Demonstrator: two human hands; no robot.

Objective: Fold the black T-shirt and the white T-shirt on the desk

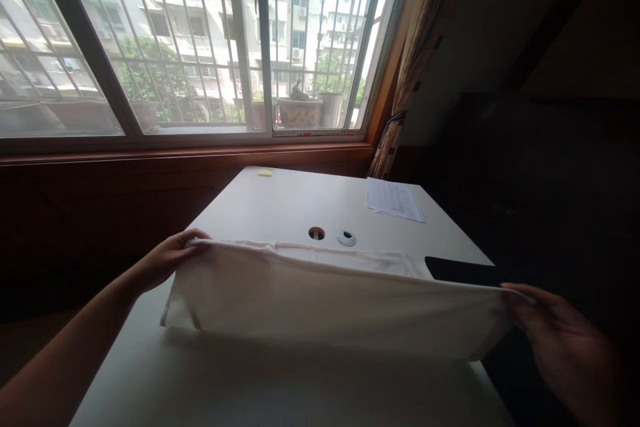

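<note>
A white cloth (320,307) is stretched between my two hands above the white table, its lower edge hanging toward me. My left hand (175,253) pinches its upper left corner. At the other end, my right hand (555,320) grips the upper right corner, with part of the fingers in shadow. Behind the raised edge, another part of white fabric (370,259) lies toward the far side of the table. Whether the cloth is a garment or a plain sheet I cannot tell.
On the white table (285,203) are a round hole (317,233), a white ring-shaped cover (346,237), printed papers (395,200) and a yellow slip (265,173). A black flat item (463,270) lies at the right edge. Beyond stand a barred window (200,47) and a curtain (415,33).
</note>
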